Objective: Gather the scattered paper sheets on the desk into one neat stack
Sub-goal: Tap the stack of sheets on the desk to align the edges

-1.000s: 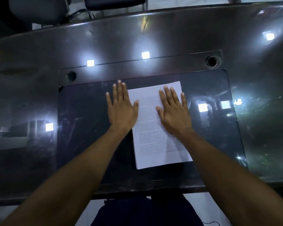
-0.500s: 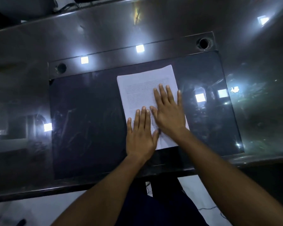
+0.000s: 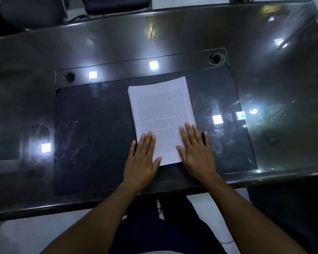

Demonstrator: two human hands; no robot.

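Note:
One stack of white printed paper sheets lies on the dark glass pad in the middle of the desk, its edges lined up and its top tilted slightly left. My left hand lies flat over the stack's near left corner, fingers extended. My right hand lies flat over the near right corner, with the outer fingers on the glass beside the paper. Neither hand grips anything. No other loose sheets are in sight.
The glossy dark desk reflects several square ceiling lights. Two round cable holes sit behind the pad. Dark chairs stand beyond the far edge. The near desk edge runs just behind my wrists.
Both hands slid down toward the near end of the stack. They were close together on the paper half a second ago and now sit apart on its two near corners.

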